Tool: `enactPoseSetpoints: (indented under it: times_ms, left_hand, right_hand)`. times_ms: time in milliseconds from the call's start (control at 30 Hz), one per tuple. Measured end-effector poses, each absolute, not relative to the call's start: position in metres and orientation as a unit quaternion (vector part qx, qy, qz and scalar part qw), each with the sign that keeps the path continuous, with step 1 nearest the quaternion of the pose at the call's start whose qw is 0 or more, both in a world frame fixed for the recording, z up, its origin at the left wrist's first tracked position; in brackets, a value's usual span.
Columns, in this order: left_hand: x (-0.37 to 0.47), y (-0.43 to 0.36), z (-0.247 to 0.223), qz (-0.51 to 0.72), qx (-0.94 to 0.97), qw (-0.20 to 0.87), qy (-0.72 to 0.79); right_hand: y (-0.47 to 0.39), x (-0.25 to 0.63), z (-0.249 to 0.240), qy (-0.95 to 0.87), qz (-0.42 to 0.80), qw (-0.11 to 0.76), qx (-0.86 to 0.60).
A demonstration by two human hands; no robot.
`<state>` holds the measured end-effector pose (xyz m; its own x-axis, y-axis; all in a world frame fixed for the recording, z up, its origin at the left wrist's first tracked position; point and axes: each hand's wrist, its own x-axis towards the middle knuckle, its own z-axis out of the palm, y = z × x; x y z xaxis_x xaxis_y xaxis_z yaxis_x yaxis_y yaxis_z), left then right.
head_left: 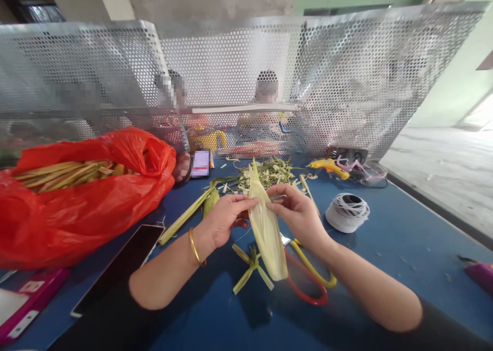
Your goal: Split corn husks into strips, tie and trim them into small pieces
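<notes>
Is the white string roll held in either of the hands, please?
No, the white string roll sits on the blue table; the left hand and right hand hold a husk.

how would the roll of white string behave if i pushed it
The roll of white string sits with its hole facing up, so a push would probably slide it rather than roll it. It looks wide and squat, so tipping seems unlikely. Loose strands cross its top and might snag.
</notes>
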<state>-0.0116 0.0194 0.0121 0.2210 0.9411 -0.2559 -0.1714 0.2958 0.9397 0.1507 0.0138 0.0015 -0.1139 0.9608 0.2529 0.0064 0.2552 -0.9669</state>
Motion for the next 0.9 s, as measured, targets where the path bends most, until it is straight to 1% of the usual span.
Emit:
enactPoseSetpoints:
  times_ms: [100, 267, 433, 500, 733, 833, 900]
  left_hand:
    - [-0.011, 0.019, 0.012, 0.429, 0.411, 0.659, 0.462]
    - [-0.009, 0.018, 0.011, 0.420, 0.418, 0.655, 0.469]
    - [-0.007, 0.017, 0.008, 0.399, 0.472, 0.624, 0.478]
    - [-0.007, 0.016, 0.007, 0.403, 0.497, 0.599, 0.482]
    - [-0.014, 0.030, 0.002, 0.444, 0.479, 0.551, 0.519]
    - [-0.026, 0.041, 0.003, 0.448, 0.507, 0.515, 0.526]
    - [-0.040, 0.050, 0.007, 0.426, 0.544, 0.485, 0.536]
  right_hand:
    - [0.013, 0.150, 0.000, -0.587, 0.462, 0.517, -0.418]
    - [0.012, 0.149, -0.002, -0.590, 0.427, 0.546, -0.414]
    - [0.012, 0.150, -0.004, -0.646, 0.320, 0.549, -0.422]
    - [0.013, 0.151, -0.002, -0.645, 0.299, 0.560, -0.424]
    - [0.015, 0.160, 0.017, -0.509, 0.419, 0.616, -0.432]
    - [0.018, 0.167, 0.022, -0.488, 0.398, 0.633, -0.451]
    - [0.023, 0.173, 0.024, -0.492, 0.366, 0.637, -0.467]
